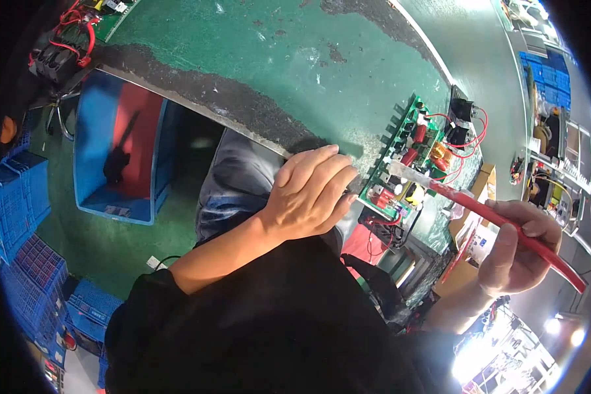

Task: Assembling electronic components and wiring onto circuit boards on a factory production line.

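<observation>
My right hand (522, 249) grips a long red-handled brush (479, 209) between thumb and fingers. The brush's whitish end lies over a green circuit board (382, 177) on the right part of the table; whether it touches the board I cannot tell. Red and yellow components, a row of dark fins and red wires are on the board. My left hand (315, 190) rests with its fingers stretched out and close together at the near table edge, left of the board. It holds nothing that I can see.
The green table (243, 39) has worn dark edges. Black parts on red wires (463, 115) sit beyond the board. Left below the table stands a blue bin (115, 203), with blue crates (20, 197) farther left. A cardboard box (463, 262) is near my right forearm.
</observation>
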Motion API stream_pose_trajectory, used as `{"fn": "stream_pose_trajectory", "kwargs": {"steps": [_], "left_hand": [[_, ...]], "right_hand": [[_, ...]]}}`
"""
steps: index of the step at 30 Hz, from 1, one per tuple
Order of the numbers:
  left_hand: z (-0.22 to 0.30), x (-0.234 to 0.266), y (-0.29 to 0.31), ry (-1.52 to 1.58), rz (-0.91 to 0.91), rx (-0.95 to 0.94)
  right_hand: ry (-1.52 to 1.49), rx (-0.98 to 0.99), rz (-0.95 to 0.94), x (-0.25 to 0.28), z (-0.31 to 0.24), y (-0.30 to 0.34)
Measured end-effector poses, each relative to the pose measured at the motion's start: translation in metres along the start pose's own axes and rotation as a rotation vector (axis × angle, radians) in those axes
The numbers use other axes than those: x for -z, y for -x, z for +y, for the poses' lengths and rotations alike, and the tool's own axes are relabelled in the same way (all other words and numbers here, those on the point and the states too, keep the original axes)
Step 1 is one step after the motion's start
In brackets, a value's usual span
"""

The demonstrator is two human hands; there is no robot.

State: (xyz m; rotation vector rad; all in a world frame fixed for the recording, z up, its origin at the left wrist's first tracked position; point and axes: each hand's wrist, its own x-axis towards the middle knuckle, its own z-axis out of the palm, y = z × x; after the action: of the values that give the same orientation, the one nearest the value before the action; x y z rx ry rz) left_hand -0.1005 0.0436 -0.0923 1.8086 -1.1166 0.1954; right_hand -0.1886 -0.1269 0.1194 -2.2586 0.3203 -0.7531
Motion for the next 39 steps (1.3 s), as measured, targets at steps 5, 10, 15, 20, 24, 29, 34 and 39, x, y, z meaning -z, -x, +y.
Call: {"fn": "stream_pose_trajectory", "kwargs": {"steps": [5,10,15,20,24,29,34,39], "left_hand": [[-0.002,0.0,0.002,0.008,-0.01,-0.014],[-0.003,-0.001,0.002,0.018,0.001,-0.021],[-0.004,-0.001,0.002,0.033,-0.002,-0.029],[-0.005,-0.002,0.003,0.033,0.017,-0.043],[-0.005,-0.002,0.002,0.033,0.015,-0.038],[-0.006,-0.003,0.004,0.02,0.03,-0.048],[-0.007,-0.004,0.006,-0.001,0.024,-0.055],[-0.007,-0.005,0.004,-0.006,0.028,-0.069]], "right_hand": [[0.03,-0.048,-0.068,-0.009,0.005,0.003],[0.112,-0.032,-0.015,0.001,0.001,-0.006],[0.112,-0.072,0.06,0.0,0.007,-0.009],[0.051,-0.074,0.016,-0.009,0.014,-0.007],[0.085,-0.124,0.016,-0.006,0.011,-0.009],[0.11,-0.108,0.085,-0.007,0.016,-0.012],[0.177,-0.218,0.099,-0.009,0.019,-0.01],[0.173,-0.187,0.12,-0.005,0.02,-0.012]]}}
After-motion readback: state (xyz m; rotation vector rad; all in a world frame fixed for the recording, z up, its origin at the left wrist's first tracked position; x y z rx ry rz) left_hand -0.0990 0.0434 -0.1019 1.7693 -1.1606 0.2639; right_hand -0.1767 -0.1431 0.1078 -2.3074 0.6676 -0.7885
